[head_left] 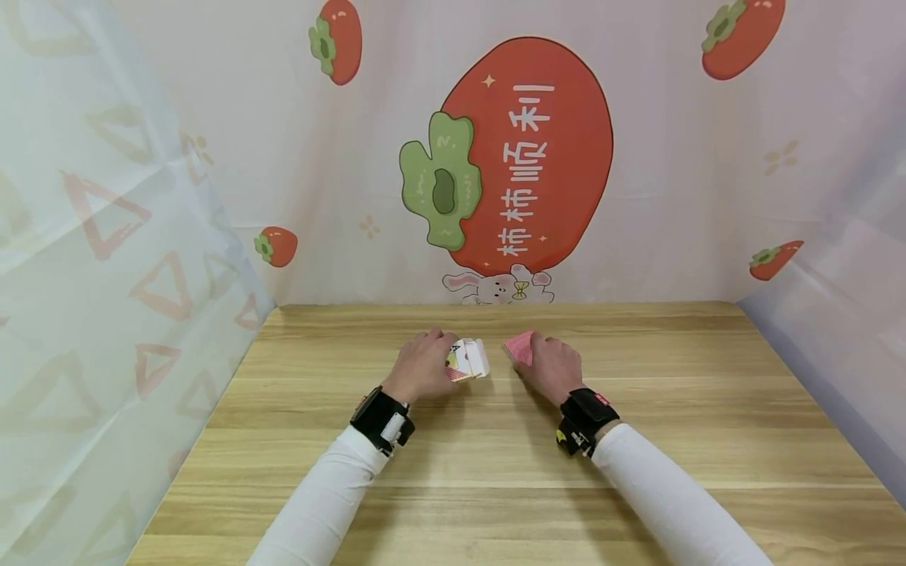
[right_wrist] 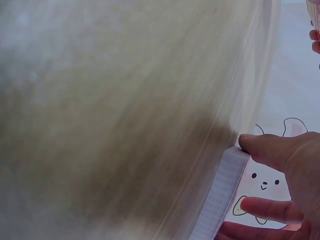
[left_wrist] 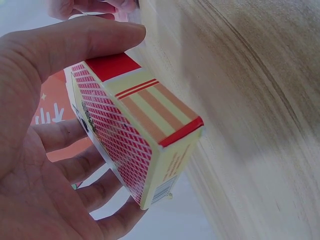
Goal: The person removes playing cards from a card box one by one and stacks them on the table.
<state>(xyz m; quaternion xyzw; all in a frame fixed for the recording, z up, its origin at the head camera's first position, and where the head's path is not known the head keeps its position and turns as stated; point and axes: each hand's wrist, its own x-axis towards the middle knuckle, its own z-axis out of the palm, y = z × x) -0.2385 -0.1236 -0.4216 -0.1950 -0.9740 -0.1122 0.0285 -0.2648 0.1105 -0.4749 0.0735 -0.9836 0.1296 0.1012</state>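
My left hand (head_left: 422,365) grips a playing-card box (head_left: 467,359), thumb along one narrow side and fingers round the other. Its white end flap sticks out toward the right hand. In the left wrist view, the box (left_wrist: 117,135) shows a red patterned face, a striped side and a barcode on its end. A short gap to the right, my right hand (head_left: 557,368) holds a deck of playing cards (head_left: 520,347) with red patterned backs. The right wrist view shows the stacked white edges of the deck (right_wrist: 220,195), with the thumb at its corner, close over the tabletop.
Both hands are over the far middle part of a wooden table (head_left: 481,487). Behind it hangs a pale cloth backdrop (head_left: 672,196) printed with persimmons and a rabbit, and another cloth (head_left: 106,314) hangs along the left side.
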